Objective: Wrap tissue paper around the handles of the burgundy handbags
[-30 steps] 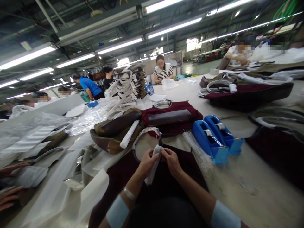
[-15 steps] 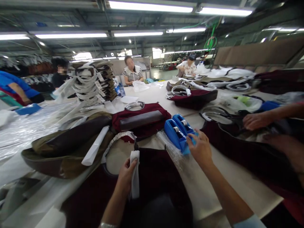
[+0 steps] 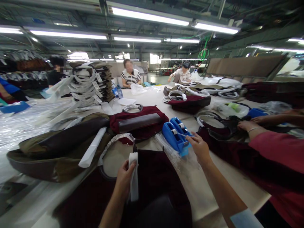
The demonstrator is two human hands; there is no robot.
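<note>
My left hand [image 3: 125, 173] is closed round a white foam strip [image 3: 134, 186] at the handle of a dark maroon bag [image 3: 154, 177] lying in front of me. The bag's other handle part, wrapped in white, curves to the left. My right hand [image 3: 197, 145] pinches the end of a clear tape strip [image 3: 182, 135]. That strip stretches from a roll in the blue tape dispenser [image 3: 173, 139], just left of the hand. Behind the near bag lies another maroon bag [image 3: 140, 122] with a dark leather panel.
Olive bags [image 3: 59, 145] and a rolled white sheet [image 3: 92, 148] lie at left, before a tall bag stack [image 3: 104, 80]. A co-worker's hands [image 3: 249, 126] work over a dark bag [image 3: 228, 148] at right. Other people sit across the table.
My right hand has closed on the tape, which now stretches out from the roll. The view has shifted slightly, and the co-worker's red sleeve has come into view at right.
</note>
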